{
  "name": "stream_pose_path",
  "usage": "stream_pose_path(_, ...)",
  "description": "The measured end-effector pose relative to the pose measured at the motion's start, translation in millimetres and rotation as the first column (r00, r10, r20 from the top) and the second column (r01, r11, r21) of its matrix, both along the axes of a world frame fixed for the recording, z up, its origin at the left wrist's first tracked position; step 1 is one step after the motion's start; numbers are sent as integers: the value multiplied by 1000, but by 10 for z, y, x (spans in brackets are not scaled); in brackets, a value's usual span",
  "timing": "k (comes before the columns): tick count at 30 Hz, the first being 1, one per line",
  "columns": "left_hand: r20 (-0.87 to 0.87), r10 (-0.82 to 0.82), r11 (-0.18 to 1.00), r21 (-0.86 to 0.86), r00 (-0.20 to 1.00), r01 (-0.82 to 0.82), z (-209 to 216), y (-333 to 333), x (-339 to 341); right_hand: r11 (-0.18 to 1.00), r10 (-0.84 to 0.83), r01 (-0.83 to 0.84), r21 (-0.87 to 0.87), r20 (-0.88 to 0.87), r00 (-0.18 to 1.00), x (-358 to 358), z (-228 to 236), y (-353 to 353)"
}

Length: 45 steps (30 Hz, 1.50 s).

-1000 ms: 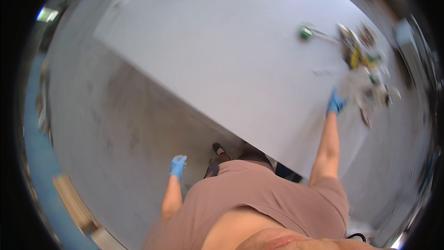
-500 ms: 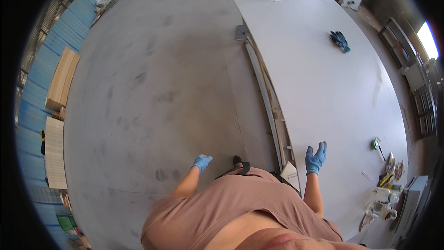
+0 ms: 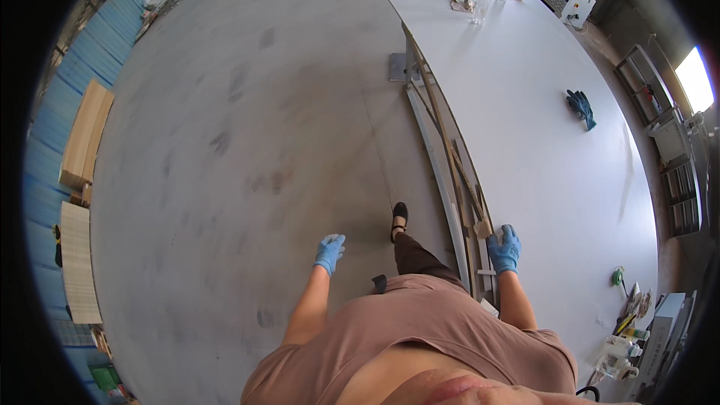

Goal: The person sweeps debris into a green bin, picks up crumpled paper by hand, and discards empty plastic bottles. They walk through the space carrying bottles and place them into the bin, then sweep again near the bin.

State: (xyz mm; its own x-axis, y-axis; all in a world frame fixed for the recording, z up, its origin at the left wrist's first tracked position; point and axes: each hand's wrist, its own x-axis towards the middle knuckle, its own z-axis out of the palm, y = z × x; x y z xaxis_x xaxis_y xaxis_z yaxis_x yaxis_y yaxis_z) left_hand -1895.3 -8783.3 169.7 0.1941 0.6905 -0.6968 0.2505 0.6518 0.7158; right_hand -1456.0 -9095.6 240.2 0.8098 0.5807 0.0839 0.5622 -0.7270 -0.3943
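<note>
My left hand (image 3: 329, 253), in a light blue glove, hangs over the grey floor at my side. Its fingers are loosely bent, and no object shows in it. My right hand (image 3: 505, 249), gloved in the same blue, is at the near-left edge of a large white-topped table (image 3: 555, 180). Its fingers are a little apart, with nothing seen in them; whether they press on the surface I cannot tell. Just left of that hand, below the tabletop edge, is a tan wooden piece (image 3: 482, 228) among the strips of the table's frame.
A dark blue glove (image 3: 580, 109) lies on the tabletop. At its far end stand clear bottles (image 3: 481, 6). A green tape roll (image 3: 618, 277), tools and more bottles (image 3: 616, 356) crowd the near right. Stacked boards (image 3: 86, 133) line the blue wall at left. My foot (image 3: 400, 217) is beside the table.
I have stepped forward along the table, one foot now ahead of me. My right hand has shifted to the table's edge and turned its fingers down. My left hand's fingers are more bent.
</note>
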Motion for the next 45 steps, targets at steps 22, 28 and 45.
stream_pose_path(22, -485, 250, 834, -331, 838, -441, -328, 4604, -410, 759, 525, -619, -200, -375, 764, 1451, 33, 8735)
stream_pose_path(28, -342, 297, 921, -143, 892, -362, -11, 7689, 473, 580, 355, -694, -426, -635, 686, 1921, -1056, 9036)
stream_pose_path(45, -341, 138, 942, -244, 930, -229, 19, 13589, 1756, 536, 600, -727, -428, -413, 685, 3402, -937, 16978)
